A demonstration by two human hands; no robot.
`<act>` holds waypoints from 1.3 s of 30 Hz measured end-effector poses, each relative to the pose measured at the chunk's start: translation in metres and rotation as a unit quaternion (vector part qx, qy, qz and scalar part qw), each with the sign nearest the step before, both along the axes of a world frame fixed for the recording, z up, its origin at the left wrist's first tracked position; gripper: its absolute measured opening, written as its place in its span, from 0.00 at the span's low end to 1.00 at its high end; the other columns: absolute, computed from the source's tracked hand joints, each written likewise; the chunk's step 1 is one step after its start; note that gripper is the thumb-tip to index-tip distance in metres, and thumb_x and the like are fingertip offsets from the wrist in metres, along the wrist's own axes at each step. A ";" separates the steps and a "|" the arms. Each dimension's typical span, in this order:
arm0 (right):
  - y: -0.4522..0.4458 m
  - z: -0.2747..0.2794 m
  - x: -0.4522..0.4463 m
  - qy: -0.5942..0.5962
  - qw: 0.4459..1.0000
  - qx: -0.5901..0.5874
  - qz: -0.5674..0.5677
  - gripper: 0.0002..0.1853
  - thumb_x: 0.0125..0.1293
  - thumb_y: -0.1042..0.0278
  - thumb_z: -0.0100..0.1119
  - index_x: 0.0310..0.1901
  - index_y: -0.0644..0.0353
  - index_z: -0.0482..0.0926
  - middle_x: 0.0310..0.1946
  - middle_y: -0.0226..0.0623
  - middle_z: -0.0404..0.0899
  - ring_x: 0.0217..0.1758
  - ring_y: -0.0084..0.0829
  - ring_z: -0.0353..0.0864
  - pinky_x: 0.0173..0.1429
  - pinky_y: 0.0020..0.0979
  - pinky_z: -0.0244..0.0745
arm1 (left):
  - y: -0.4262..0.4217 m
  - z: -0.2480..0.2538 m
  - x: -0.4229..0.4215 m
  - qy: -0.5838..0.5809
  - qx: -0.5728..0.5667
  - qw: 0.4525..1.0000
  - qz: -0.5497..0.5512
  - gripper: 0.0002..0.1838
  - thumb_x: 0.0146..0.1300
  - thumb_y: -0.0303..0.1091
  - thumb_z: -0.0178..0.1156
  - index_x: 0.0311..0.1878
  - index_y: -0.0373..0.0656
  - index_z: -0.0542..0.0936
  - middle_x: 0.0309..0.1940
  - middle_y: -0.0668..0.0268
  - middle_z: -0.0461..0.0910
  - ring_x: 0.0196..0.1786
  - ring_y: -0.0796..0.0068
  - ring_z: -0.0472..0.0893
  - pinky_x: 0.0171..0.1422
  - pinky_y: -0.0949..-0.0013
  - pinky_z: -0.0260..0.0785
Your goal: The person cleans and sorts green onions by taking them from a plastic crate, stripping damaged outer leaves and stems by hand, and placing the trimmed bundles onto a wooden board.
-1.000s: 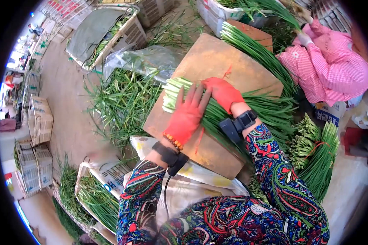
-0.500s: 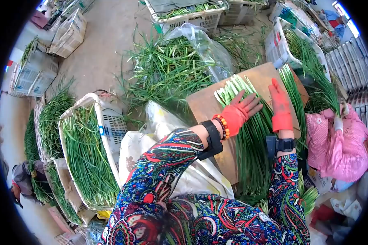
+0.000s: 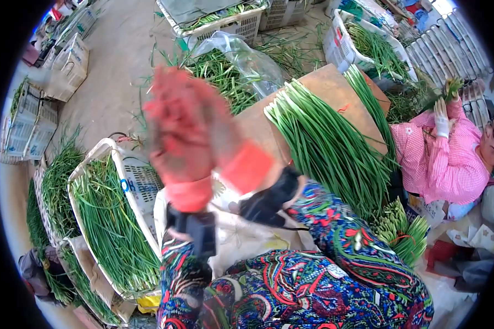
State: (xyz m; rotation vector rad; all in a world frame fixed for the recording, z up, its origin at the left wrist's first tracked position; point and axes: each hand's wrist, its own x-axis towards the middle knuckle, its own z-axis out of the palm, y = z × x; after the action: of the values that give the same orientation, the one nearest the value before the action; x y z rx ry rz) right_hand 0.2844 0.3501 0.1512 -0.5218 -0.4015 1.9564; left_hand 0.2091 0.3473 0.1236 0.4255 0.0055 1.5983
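My left hand [image 3: 177, 137], in a red glove, is raised to the left of a brown board [image 3: 325, 82]. My right hand [image 3: 225, 129], gloved in red too, is up against it; both are smeared by motion. Whether anything lies between them I cannot make out. On the board lies a broad pile of chives [image 3: 329, 145], pale stem ends at the back and green leaves hanging over the front edge. Neither hand touches it. Beside it, along the board's right edge, runs a narrower row of chives [image 3: 366, 98].
A white crate [image 3: 139, 225] full of chives stands at left. Loose greens [image 3: 225, 77] and clear plastic lie behind the hands. Tied bunches [image 3: 403, 236] sit at front right. A person in a pink checked top [image 3: 444, 156] works close by on the right.
Both hands have left the chives on the board, swung up and left, and come together. The view has turned, shifting the board a little left. The neighbouring person's hands have moved up.
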 end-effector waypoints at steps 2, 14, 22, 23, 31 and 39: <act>-0.003 -0.023 -0.052 0.146 0.982 0.118 0.025 0.29 0.64 0.50 0.48 0.60 0.61 0.60 0.58 0.30 0.64 0.56 0.25 0.66 0.60 0.25 0.62 | -0.016 0.014 -0.030 -0.133 0.067 0.989 -0.025 0.31 0.63 0.36 0.47 0.67 0.41 0.49 0.65 0.57 0.55 0.67 0.64 0.58 0.69 0.61 0.52; -0.130 -0.080 -0.117 -0.274 0.818 0.172 0.475 0.23 0.65 0.54 0.47 0.52 0.66 0.70 0.43 0.38 0.77 0.44 0.30 0.78 0.51 0.30 0.71 | -0.144 -0.038 -0.179 0.171 -0.236 0.940 0.177 0.25 0.60 0.33 0.52 0.61 0.39 0.62 0.50 0.54 0.72 0.52 0.61 0.73 0.59 0.64 0.64; -0.092 -0.122 -0.183 -0.363 0.784 0.158 0.478 0.24 0.64 0.53 0.48 0.57 0.58 0.68 0.45 0.36 0.77 0.46 0.27 0.76 0.55 0.27 0.67 | -0.250 -0.105 -0.364 0.378 -0.398 0.783 0.291 0.24 0.59 0.33 0.54 0.59 0.40 0.65 0.47 0.55 0.76 0.48 0.67 0.77 0.54 0.68 0.68; -0.082 -0.123 -0.197 -0.369 0.782 0.143 0.481 0.23 0.64 0.52 0.47 0.56 0.57 0.70 0.44 0.36 0.77 0.46 0.27 0.76 0.55 0.27 0.67 | -0.255 -0.124 -0.390 0.416 -0.399 0.757 0.307 0.25 0.59 0.33 0.55 0.59 0.40 0.65 0.47 0.56 0.75 0.49 0.68 0.76 0.54 0.69 0.68; -0.038 -0.171 -0.261 -0.341 0.805 0.093 0.477 0.24 0.63 0.50 0.45 0.52 0.61 0.73 0.43 0.40 0.78 0.45 0.29 0.77 0.55 0.28 0.68 | -0.195 -0.177 -0.490 0.839 -0.462 0.206 0.202 0.49 0.44 0.47 0.65 0.67 0.47 0.50 0.61 0.53 0.60 0.65 0.56 0.58 0.67 0.58 0.48; -0.006 -0.192 -0.266 -0.300 0.825 0.070 0.474 0.20 0.66 0.58 0.45 0.52 0.64 0.72 0.44 0.41 0.77 0.48 0.30 0.76 0.57 0.30 0.67 | -0.118 -0.220 -0.543 0.857 -0.507 0.043 0.083 0.60 0.37 0.51 0.68 0.69 0.52 0.39 0.62 0.47 0.55 0.66 0.50 0.52 0.68 0.50 0.42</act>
State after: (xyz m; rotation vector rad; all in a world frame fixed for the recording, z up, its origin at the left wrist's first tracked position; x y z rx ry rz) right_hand 0.0184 0.3440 -0.0403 -0.9656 -1.4148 2.6260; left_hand -0.3340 0.2294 -0.0969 0.8263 2.8890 -0.2313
